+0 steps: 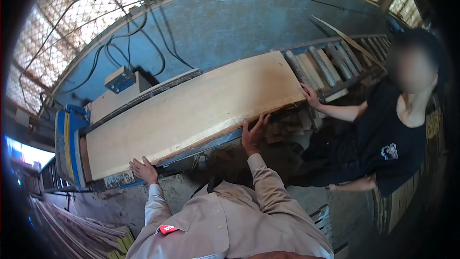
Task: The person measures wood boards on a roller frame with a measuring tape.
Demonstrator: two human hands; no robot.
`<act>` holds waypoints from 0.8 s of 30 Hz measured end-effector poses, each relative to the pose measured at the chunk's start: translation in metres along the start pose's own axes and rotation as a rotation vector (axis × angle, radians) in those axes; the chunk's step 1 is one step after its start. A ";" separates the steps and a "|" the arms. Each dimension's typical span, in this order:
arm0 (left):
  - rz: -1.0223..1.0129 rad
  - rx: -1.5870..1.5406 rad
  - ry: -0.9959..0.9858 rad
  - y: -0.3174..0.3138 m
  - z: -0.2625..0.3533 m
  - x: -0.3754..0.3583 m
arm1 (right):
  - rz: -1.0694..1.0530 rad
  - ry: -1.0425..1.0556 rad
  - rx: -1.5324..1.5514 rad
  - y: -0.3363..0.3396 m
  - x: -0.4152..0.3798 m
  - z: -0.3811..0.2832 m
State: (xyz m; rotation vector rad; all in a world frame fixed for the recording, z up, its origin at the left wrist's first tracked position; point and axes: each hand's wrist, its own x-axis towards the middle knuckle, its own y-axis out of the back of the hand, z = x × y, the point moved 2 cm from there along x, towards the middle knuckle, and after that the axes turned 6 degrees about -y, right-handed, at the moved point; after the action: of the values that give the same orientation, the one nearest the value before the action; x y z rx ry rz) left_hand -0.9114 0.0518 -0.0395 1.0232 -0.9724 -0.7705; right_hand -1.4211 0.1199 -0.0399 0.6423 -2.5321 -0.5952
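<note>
The left hand (143, 170) lay with fingers loosely spread on the near edge of a wide, pale wooden board (191, 110), towards its left end. The right hand (255, 136) touched the same edge farther right, thumb parted from the fingers. The board lay on a blue machine bed, between a blue-and-yellow end frame (67, 148) and metal rollers (322, 66). A co-worker's hand (311, 97) touched its right end.

No text can be read with certainty: the small red fabric tag (168, 229) on the beige button-up shirt (249, 223) bears pale, blurred lettering, and the white chest print (389, 152) on the co-worker's black shirt (405, 136) is illegible.
</note>
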 end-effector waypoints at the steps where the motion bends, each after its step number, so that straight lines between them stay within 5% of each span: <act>1: 0.007 -0.015 -0.030 0.000 0.000 0.000 | 0.007 -0.008 -0.016 -0.001 -0.002 0.000; 13: 0.051 -0.020 -0.052 0.010 0.011 0.000 | -0.039 -0.035 -0.066 0.033 0.017 0.011; 21: 0.055 0.022 -0.120 -0.005 -0.002 0.001 | -0.031 -0.033 -0.124 0.077 0.130 0.027; 23: 0.070 0.526 -0.582 -0.026 -0.038 0.001 | -0.022 0.002 -0.158 0.073 0.168 0.044; 24: -0.007 0.284 -0.290 -0.020 -0.017 0.004 | -0.008 0.044 -0.165 0.074 0.188 0.051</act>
State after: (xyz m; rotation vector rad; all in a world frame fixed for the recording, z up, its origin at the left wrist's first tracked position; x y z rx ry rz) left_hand -0.8959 0.0472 -0.0601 1.1798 -1.3566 -0.8165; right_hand -1.6196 0.0945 0.0169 0.5999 -2.4099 -0.7745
